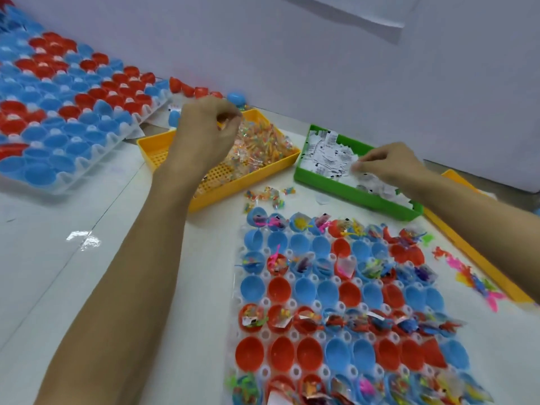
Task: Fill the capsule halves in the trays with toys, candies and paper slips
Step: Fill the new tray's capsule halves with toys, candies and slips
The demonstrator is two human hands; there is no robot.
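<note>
Bare worktop point(73, 244) at left. Left hand point(204, 133) pinches candy over yellow bin point(222, 194). Right hand point(388, 165) pinches slip in green bin point(350, 197). Capsule tray point(292, 302) near.

Left hand point(204, 133) curled over yellow basket point(216, 194) of wrapped candies point(263, 141). Right hand point(391, 165) pinches paper slips point(327, 153) in green bin point(350, 194). Near tray point(292, 305): red and blue capsule halves point(279, 289), alternate rows filled. Far tray point(96, 159) on counter point(87, 273), left.
</note>
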